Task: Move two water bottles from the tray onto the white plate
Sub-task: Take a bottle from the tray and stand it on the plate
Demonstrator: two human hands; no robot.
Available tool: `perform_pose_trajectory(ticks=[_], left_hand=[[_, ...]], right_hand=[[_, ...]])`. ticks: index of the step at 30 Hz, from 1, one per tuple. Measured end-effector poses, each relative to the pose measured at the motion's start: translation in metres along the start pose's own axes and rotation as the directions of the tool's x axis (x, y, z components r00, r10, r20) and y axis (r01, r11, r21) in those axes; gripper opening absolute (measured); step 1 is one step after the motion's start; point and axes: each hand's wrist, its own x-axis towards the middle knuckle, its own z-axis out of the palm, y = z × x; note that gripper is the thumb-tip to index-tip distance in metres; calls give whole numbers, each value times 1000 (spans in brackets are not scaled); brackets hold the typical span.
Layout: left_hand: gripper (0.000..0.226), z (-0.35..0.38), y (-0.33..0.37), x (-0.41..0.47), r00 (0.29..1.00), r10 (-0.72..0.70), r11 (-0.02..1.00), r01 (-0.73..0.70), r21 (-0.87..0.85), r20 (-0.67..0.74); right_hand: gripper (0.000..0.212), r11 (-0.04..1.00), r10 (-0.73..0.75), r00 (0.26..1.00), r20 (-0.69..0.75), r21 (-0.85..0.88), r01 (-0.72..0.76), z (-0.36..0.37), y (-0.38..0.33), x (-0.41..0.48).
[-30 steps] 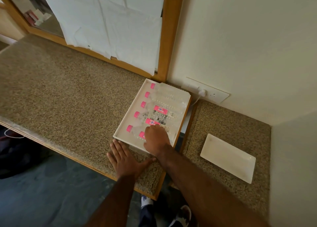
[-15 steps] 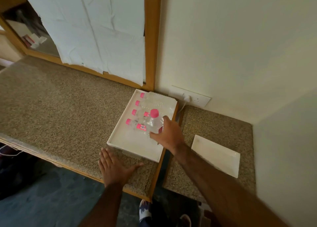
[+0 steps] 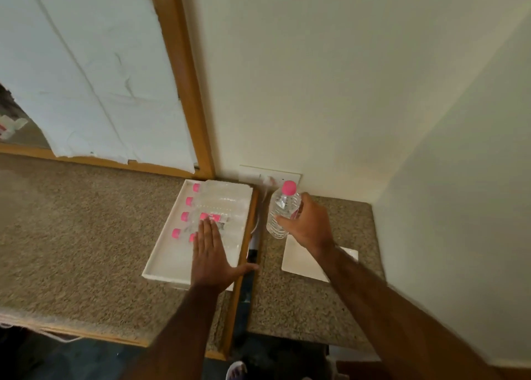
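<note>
Clear plastic with a pink cap marks the water bottle [image 3: 283,211] that is gripped in the right hand [image 3: 309,225], the fingers being wrapped round its lower body. The bottle is held almost upright, tilted a little, in the air above the far left corner of the white plate [image 3: 304,260]; whether its base touches the plate cannot be told. The plate is laid flat on the right-hand granite counter [image 3: 287,305], and is partly hidden by the right wrist and forearm.

The left hand [image 3: 211,257] is spread flat, with nothing grasped, over the near right part of the white tray [image 3: 163,260]. Its fingers are stretched toward the far side and its thumb is stuck out to the right over the tray's edge; the fingertips are reached up to the nearest of the bottles in the tray [image 3: 214,211]. Those bottles are laid on their sides in the far half of the tray, with the pink caps lined along the left side. Five caps are seen there, one half hidden by the left hand.

The tray is set on the left granite counter [image 3: 80,236], against its wooden right edge. A dark gap [image 3: 248,282] is seen between the two counters. A wall socket [image 3: 270,177] is fixed on the wall beyond the held bottle.
</note>
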Motion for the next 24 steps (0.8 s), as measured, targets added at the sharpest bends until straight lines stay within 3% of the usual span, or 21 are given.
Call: perform_pose_trajectory(ticks=[5,12,24], left_hand=[[159,40,48,2,976,173,985,-171,-26,131],[167,81,82,-6,939,178,980,-197,35,293],[178,147,87,-17,886,19,998,8,-56,464]], right_hand=[[55,995,96,991,-96,-3,-97,-30,42,-7],[57,975,220,966,-139,4,-222,-54,97,-19],[61,934,353,921,-163,10,-356,-56,170,-42]])
